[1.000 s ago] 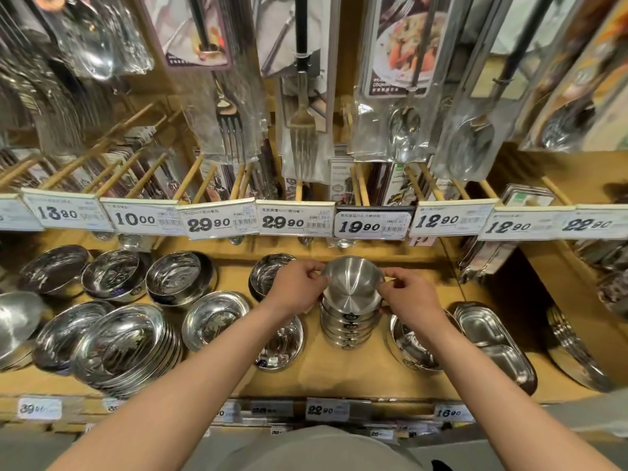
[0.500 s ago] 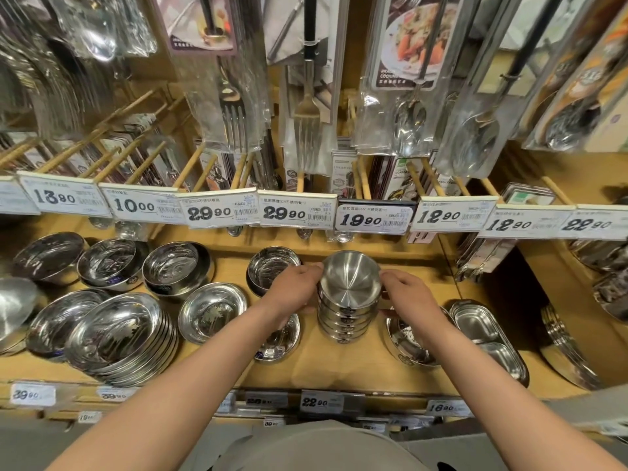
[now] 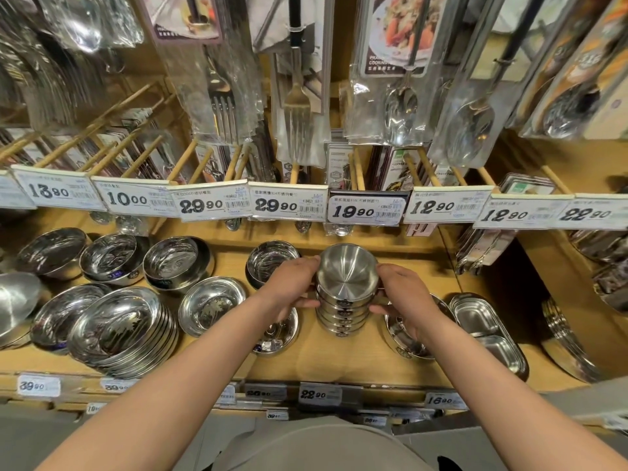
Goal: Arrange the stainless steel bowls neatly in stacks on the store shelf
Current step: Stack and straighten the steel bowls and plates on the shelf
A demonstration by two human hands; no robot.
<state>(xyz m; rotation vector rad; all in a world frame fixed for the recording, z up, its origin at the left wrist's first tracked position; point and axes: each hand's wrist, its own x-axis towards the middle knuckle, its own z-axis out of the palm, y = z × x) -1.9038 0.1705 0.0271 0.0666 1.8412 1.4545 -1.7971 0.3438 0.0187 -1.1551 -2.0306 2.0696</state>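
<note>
Left hand point(image 3: 291, 289) and right hand point(image 3: 405, 298) both grip the stack of small bowls point(image 3: 344, 300) standing on the shelf point(image 3: 356, 362) between them; top bowl empty, lower ones apparently nested

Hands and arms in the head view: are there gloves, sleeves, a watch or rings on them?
None show. The left hand and right hand are bare, with no gloves and no rings visible. Both forearms are uncovered up to the frame's lower edge, with no sleeve, watch or band in view. A grey-beige garment shows at the bottom centre, over the torso.
</note>
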